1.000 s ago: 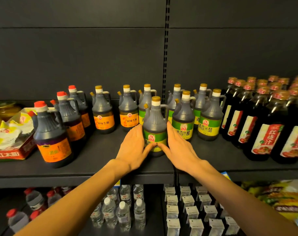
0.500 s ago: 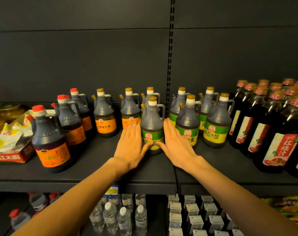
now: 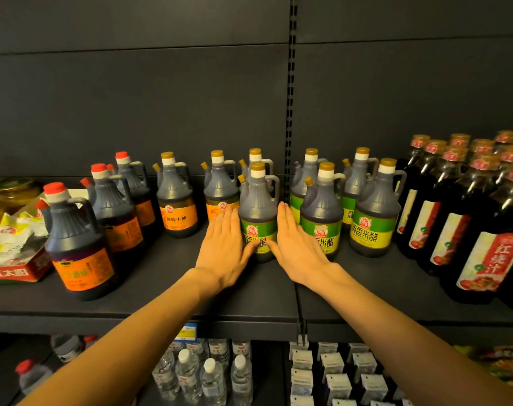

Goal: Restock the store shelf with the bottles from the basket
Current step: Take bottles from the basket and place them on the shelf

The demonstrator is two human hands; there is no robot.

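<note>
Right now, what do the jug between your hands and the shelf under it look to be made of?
The green-label jug looks like tinted translucent plastic, semi-gloss: moulded ribbed shoulder, integral handle, dark liquid showing through, paper-like label. Its cap seems glossy gold plastic. The shelf appears to be matte dark painted metal, judging by its thin flat edge and the slotted upright, though that is uncertain.

- Dim store light falls from above and in front; the dark back panel swallows most of it.
- Soft glare sits on the bottle shoulders.
- Wide-angle bending leans the right-edge bottles outward.
- The lower shelf's water bottles look soft and shadowed.
</note>
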